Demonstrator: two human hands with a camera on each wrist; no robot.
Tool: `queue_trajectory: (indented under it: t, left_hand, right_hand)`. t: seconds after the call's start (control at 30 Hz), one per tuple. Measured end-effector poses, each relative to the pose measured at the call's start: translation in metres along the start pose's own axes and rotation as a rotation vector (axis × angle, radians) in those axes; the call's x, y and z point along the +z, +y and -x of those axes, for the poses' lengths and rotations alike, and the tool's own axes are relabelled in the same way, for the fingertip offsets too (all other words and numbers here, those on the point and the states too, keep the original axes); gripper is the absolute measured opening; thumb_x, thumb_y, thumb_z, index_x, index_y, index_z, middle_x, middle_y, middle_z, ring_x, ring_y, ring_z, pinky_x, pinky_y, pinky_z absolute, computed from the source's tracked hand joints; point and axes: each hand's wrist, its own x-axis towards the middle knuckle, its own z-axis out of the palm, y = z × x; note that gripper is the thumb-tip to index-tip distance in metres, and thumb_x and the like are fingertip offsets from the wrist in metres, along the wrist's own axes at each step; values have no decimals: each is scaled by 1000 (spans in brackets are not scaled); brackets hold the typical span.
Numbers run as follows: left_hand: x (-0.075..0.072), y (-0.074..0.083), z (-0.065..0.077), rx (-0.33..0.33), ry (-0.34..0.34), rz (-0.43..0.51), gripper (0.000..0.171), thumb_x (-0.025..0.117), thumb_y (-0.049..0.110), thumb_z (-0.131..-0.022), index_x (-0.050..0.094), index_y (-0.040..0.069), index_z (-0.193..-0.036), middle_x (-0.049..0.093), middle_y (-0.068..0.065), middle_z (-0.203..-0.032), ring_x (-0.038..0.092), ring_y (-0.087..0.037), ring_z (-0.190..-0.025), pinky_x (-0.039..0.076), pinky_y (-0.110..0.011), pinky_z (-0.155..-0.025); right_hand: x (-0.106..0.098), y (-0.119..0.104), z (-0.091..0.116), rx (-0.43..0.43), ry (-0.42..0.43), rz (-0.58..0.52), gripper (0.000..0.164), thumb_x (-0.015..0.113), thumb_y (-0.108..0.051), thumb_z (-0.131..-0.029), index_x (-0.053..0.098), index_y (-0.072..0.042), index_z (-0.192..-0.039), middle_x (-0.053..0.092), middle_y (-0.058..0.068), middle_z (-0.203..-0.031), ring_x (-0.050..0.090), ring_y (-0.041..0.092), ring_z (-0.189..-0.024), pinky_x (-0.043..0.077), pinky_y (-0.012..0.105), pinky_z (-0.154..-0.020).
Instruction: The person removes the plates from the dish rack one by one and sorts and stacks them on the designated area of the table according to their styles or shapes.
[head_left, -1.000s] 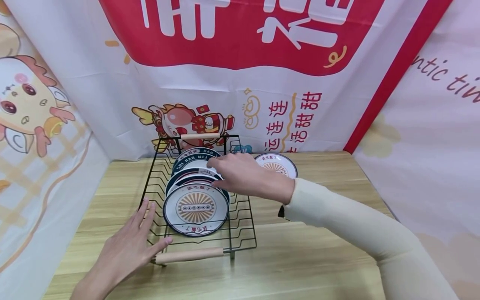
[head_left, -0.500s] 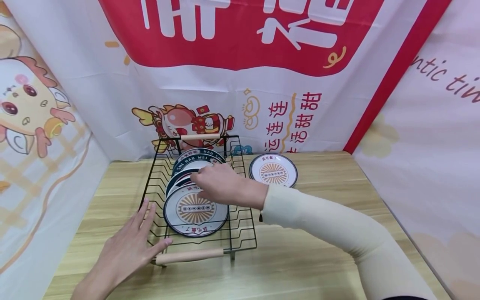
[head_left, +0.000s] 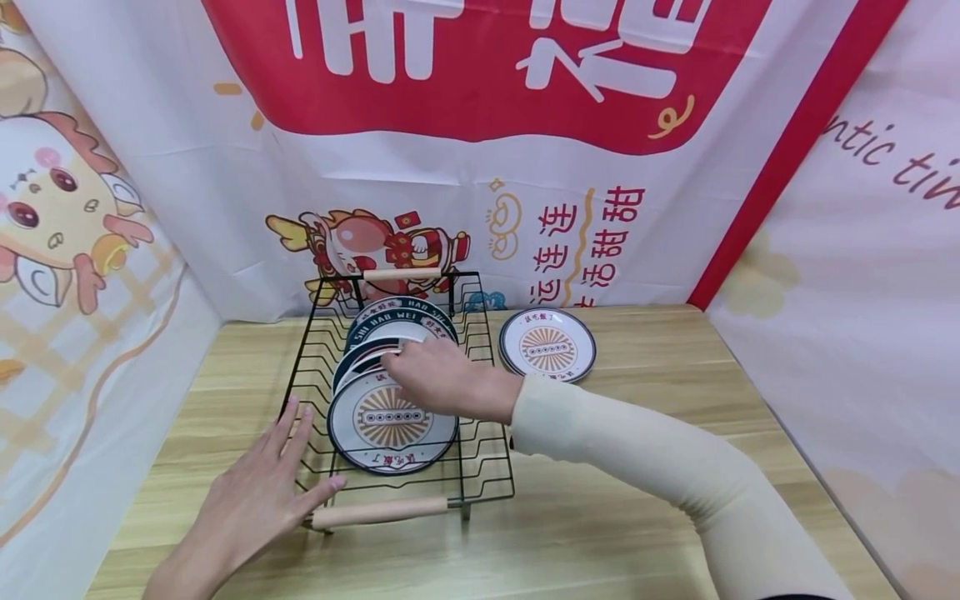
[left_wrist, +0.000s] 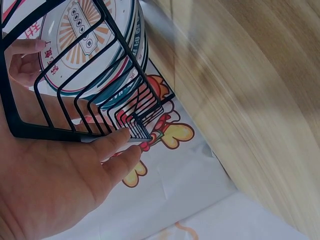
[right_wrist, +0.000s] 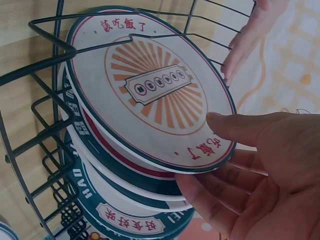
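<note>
A black wire dish rack (head_left: 483, 454) with pale wooden handles stands on the table, several plates upright in its middle. The front plate (head_left: 390, 421) is white with an orange sunburst. My right hand (head_left: 438, 375) pinches this plate's upper rim. The right wrist view shows the thumb (right_wrist: 235, 127) on its face and the other fingers behind the rim. More plates (right_wrist: 130, 212) with dark teal borders stand behind it. My left hand (head_left: 251, 487) rests on the rack's near left corner, fingers straight and spread; the left wrist view shows its fingertips (left_wrist: 120, 142) against the wire side.
A short stack of the same white plates (head_left: 547, 343) lies flat on the wooden table (head_left: 645, 517), right of the rack. Printed cloth hangs (head_left: 420, 158) behind the table and along both sides.
My right hand has moved left and toward me, from the rear plates to the front plate's rim, uncovering the flat stack at the right. The left hand has stayed in place.
</note>
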Motion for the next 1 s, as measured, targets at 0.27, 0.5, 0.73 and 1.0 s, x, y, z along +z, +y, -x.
queue_trajectory:
  t: [0.27, 0.5, 0.73, 1.0]
  left_hand:
    - [1, 1, 1, -8, -7, 6, 109, 57, 73, -98, 16, 1, -168, 6, -23, -176, 34, -60, -147, 44, -77, -105]
    - [2, 0, 1, -9, -1, 9, 108, 58, 72, -98, 16, 2, -169, 6, -22, -176, 35, -60, -147, 45, -77, -103]
    - [4, -1, 1, -18, -7, 16, 108, 57, 73, -98, 16, 2, -169, 6, -22, -176, 34, -60, -147, 44, -78, -103]
    - [3, -1, 0, -23, -13, 12, 108, 56, 73, -98, 16, 2, -169, 5, -22, -176, 34, -59, -147, 46, -78, -101]
  right_hand:
    - [7, 1, -7, -5, -35, -40, 39, 74, -22, -99, 65, -11, -136, 74, 4, -107, 69, 19, -91, 62, 32, -76]
    - [12, 2, -11, -3, -36, -73, 34, 73, -19, -100, 66, -9, -131, 73, 3, -104, 69, 17, -92, 61, 29, -80]
    - [16, 6, -12, -20, -28, -153, 20, 67, -14, -103, 70, -10, -123, 71, 1, -101, 66, 14, -90, 58, 25, -78]
    - [18, 11, -11, -23, -12, -283, 12, 69, -8, -101, 73, -11, -112, 67, -4, -91, 62, 10, -80, 54, 18, -69]
